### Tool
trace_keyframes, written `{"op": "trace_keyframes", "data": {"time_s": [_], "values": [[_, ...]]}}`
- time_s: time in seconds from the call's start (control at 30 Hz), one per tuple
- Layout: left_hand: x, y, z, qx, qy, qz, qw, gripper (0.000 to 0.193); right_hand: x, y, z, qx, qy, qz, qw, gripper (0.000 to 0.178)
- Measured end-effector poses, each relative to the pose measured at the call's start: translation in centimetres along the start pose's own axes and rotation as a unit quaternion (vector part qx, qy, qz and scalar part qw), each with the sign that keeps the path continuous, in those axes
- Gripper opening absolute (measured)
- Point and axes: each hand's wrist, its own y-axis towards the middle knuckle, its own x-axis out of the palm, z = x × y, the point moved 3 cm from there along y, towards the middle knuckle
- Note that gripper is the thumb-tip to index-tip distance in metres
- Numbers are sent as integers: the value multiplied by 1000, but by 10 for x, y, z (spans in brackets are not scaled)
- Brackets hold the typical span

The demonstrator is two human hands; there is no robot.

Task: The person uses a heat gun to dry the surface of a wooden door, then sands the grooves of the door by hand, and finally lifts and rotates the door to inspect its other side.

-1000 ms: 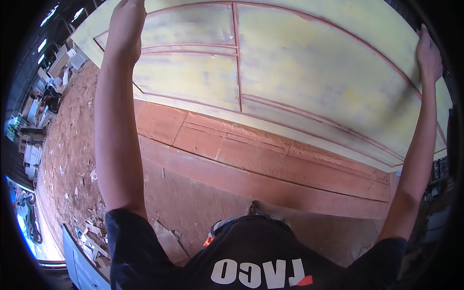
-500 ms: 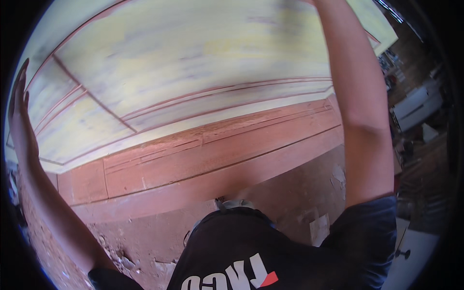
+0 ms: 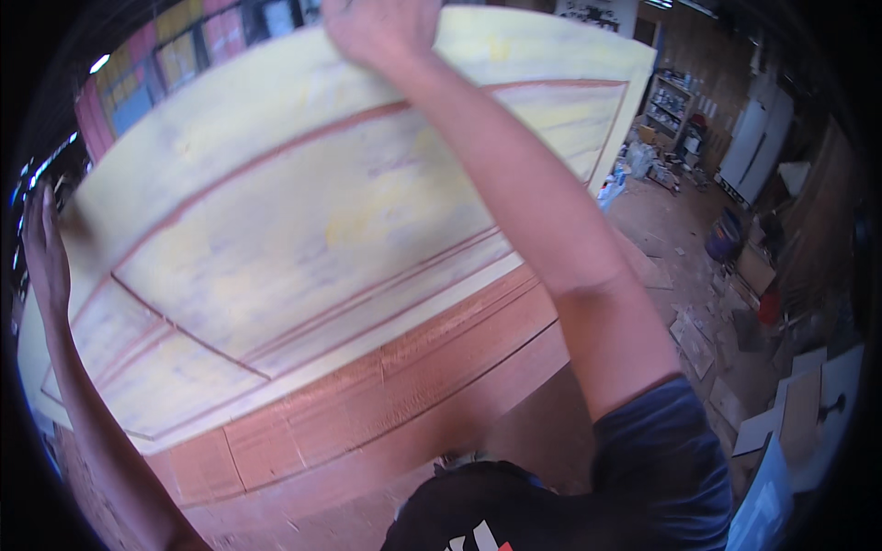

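Note:
A large wooden panel [image 3: 276, 220], patchy pale yellow and white with reddish-brown lines, leans before me above a bare reddish-brown lower board [image 3: 367, 395]. At its far left edge my left hand [image 3: 48, 257] rests with fingers stretched out, holding nothing I can see. My right arm reaches up across the panel. Near the panel's curved top edge is my right hand [image 3: 386, 35], slightly blurred. Its fingers run out of the top of the picture, so whatever they hold or touch is hidden.
Beyond the panel at right stand a shelf [image 3: 666, 106] of small items and a white cabinet [image 3: 758, 142]. A dark blue bucket [image 3: 724, 234], flat scraps [image 3: 694, 340] and boards [image 3: 790, 413] lie about the dusty floor. Coloured cloths [image 3: 175, 55] hang behind.
My view has swung up and right, bringing the panel's top edge and the room into sight. My right arm now slants left across the panel. The left hand stays by the left edge.

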Motion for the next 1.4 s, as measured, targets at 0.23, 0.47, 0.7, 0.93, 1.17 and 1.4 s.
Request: {"op": "trace_keyframes", "data": {"time_s": [0.23,0.47,0.7,0.93,1.17,1.4], "values": [[27,32,-59,-57,74,-164,982,62,-19,4,-3,16,7,-37,999,53],[34,23,-49,-105,77,-174,976,59,-18,4,0,19,-12,-52,998,55],[8,26,10,-53,193,-117,973,52,-18,13,-5,12,-83,-2,996,64],[-25,15,44,-179,122,-101,971,78,-2,10,6,49,-76,2,996,67],[-19,5,67,-131,104,-67,984,75,1,19,21,59,-95,-46,993,71],[-29,11,61,-139,102,-88,981,76,9,34,29,55,-89,-58,993,72]]}}
